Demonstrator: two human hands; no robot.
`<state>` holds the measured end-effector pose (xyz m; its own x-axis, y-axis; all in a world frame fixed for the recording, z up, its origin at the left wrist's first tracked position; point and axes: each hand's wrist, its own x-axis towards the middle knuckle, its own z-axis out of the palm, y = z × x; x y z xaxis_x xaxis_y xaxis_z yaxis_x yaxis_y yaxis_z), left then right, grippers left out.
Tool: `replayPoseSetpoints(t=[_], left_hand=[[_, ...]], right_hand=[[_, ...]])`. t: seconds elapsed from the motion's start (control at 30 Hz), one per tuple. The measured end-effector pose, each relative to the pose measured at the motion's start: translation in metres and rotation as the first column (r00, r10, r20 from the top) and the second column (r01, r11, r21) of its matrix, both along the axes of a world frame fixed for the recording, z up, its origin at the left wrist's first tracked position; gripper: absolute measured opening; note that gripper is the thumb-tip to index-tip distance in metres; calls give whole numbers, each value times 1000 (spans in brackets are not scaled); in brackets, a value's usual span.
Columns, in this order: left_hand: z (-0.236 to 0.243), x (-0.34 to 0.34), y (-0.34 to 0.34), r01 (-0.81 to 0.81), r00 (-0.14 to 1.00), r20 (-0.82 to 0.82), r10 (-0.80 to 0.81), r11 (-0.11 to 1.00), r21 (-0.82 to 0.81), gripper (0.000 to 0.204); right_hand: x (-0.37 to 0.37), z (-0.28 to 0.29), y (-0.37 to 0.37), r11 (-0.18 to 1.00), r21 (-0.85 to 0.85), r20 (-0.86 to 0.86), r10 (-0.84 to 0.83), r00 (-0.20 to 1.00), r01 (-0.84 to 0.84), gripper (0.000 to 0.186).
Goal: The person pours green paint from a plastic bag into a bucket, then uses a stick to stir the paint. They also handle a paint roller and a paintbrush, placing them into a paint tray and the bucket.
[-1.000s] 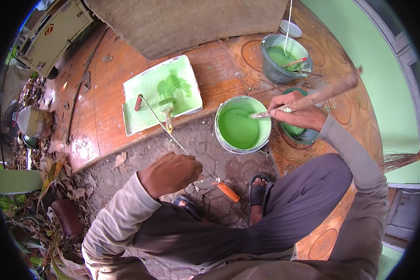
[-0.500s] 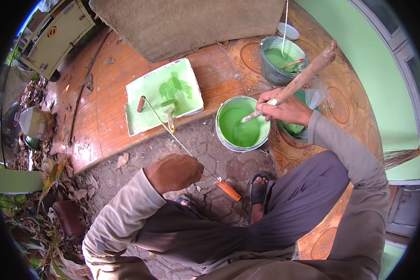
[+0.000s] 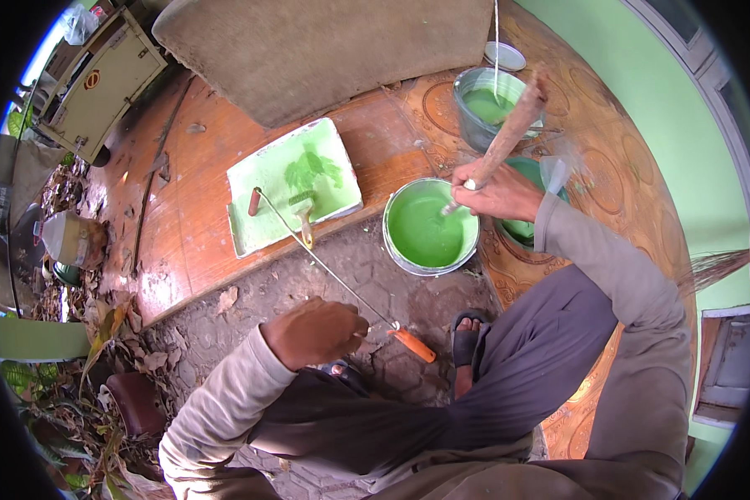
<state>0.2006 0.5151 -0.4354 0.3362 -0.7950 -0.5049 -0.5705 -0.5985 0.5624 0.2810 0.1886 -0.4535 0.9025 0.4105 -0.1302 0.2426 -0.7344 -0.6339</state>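
Observation:
A wooden stick [image 3: 512, 129] is gripped by my right hand [image 3: 496, 193]. It tilts up and away to the right, its lower end in the green paint of a white-rimmed bucket [image 3: 387, 237]. My left hand [image 3: 315, 333] hangs loosely closed above my knee, with nothing visible in it; its palm side is hidden. Just past it lies a paint roller frame with an orange handle [image 3: 412, 345]; its long wire reaches to a small roller [image 3: 254, 202] over the paint tray [image 3: 235, 225]. A paintbrush [image 3: 305, 223] rests on the tray's near edge, its bristles green.
A grey bucket of green paint [image 3: 462, 117] stands beyond, and another green-paint container [image 3: 550, 179] sits partly behind my right hand. A brown board [image 3: 325, 50] leans at the back. A green wall [image 3: 633, 100] runs along the right; dry leaves and plants [image 3: 83, 400] lie left.
My right hand has swung the stick's upper end leftward, so it stands steeper, and its lower end has shifted slightly in the paint. My left hand stays closed in nearly the same place.

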Motion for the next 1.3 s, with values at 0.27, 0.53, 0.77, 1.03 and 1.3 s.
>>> replayPoseSetpoints(t=[0.27,0.53,0.77,1.03,1.3], left_hand=[[60,-34,-7,-4,1000,-23,-4,951,-309,21],[112,-84,35,23,882,124,454,221,-975,11],[153,-83,8,165,941,93,327,-201,-966,19],[157,-85,11,248,943,181,278,-229,-941,26],[161,-76,-2,95,985,54,166,-250,-964,22]], right_hand=[[1,-7,0,963,250,-204,-49,978,101,25],[-1,7,2,956,216,-362,-112,925,201,26],[7,2,-2,984,108,-150,-125,981,142,29],[0,-4,0,942,269,-269,-128,955,202,26],[-4,1,1,950,248,-393,-80,916,189,25]])
